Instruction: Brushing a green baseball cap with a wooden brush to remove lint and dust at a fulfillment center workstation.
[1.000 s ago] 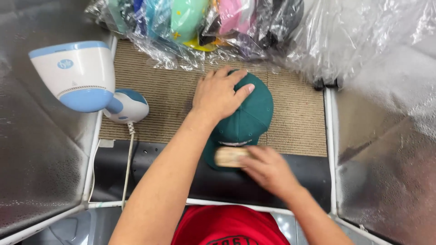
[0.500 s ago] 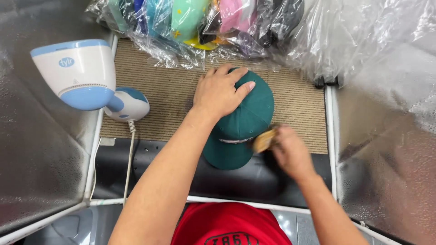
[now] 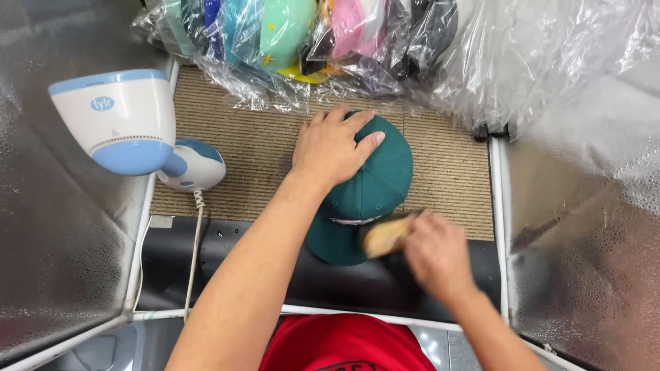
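Nearest the camera, the right hand (image 3: 438,255) was clenched around a wooden brush (image 3: 386,235) (blurred), touching the brim of a dark green cap (image 3: 375,196). The cap sat on the worktop (image 3: 261,154), half over its black front edge. The left hand (image 3: 333,145) lay spread flat on the crown. Beyond lay bagged caps (image 3: 295,34), a white-and-blue steamer (image 3: 120,124) to the left.

A woven tan mat (image 3: 261,172) covers the bench (image 3: 206,261), whose front edge is black. Silvery foil panels (image 3: 55,261) flank both sides, and crinkled clear plastic sheeting (image 3: 550,62) hangs behind under even light
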